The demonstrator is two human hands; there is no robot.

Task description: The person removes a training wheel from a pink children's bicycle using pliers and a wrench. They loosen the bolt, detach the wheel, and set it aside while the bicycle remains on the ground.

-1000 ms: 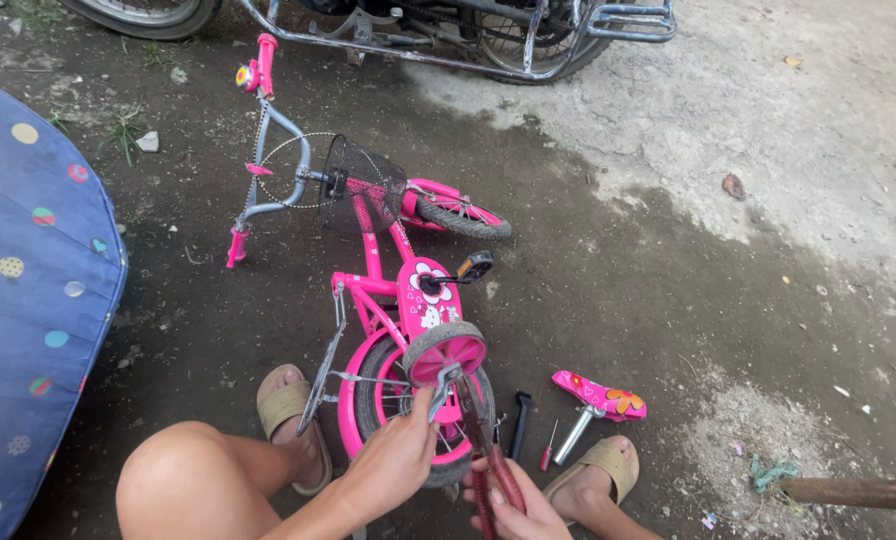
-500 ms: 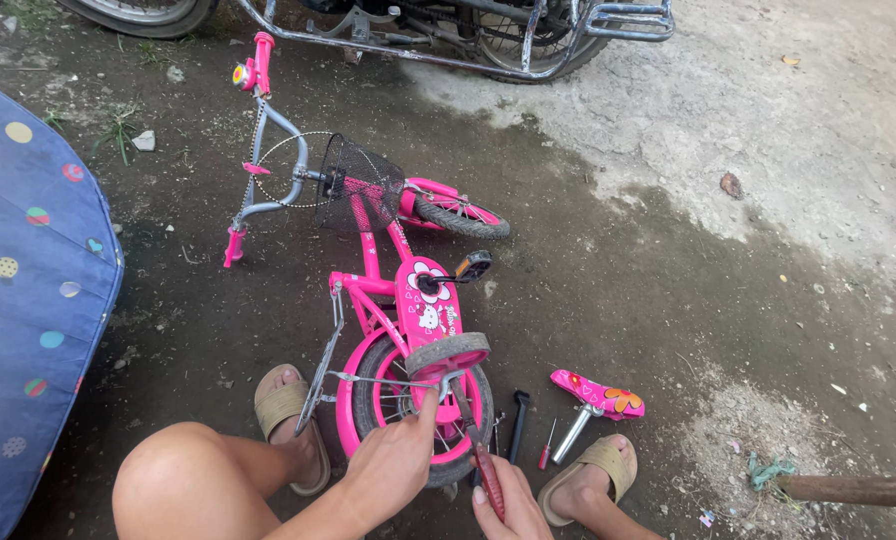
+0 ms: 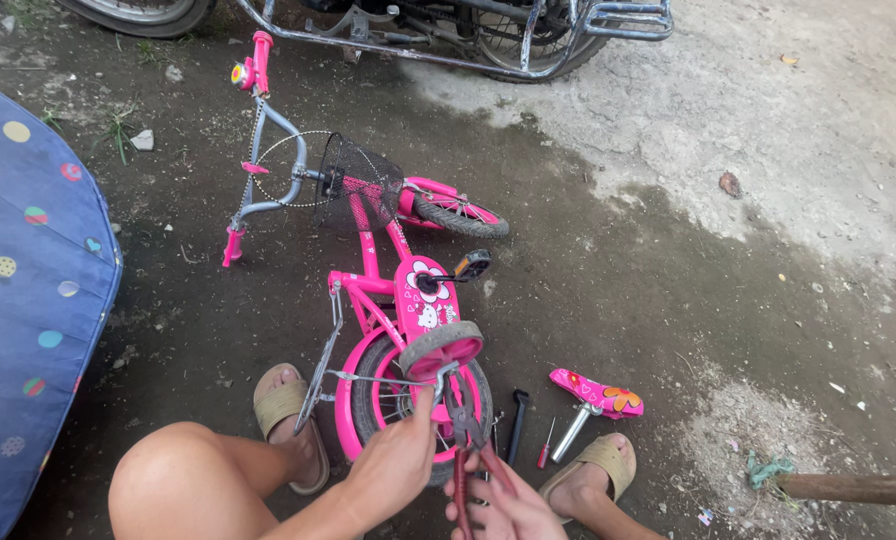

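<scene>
- The pink bicycle was laid on the ground, rear wheel nearest the person.
- That wheel was steadied by the left hand, fingers closed on its hub.
- Pliers were clasped by the right hand, jaws set at the axle.
- A detached saddle lay right of the wheel.

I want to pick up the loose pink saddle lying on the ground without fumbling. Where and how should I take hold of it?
Probably best by the padded pink saddle body, coming from above and closing across its narrow width. It lies flat on the ground, long and slim, with open ground on its far side. Its metal seat post slants down toward the sandalled foot, so that end looks more crowded.
</scene>
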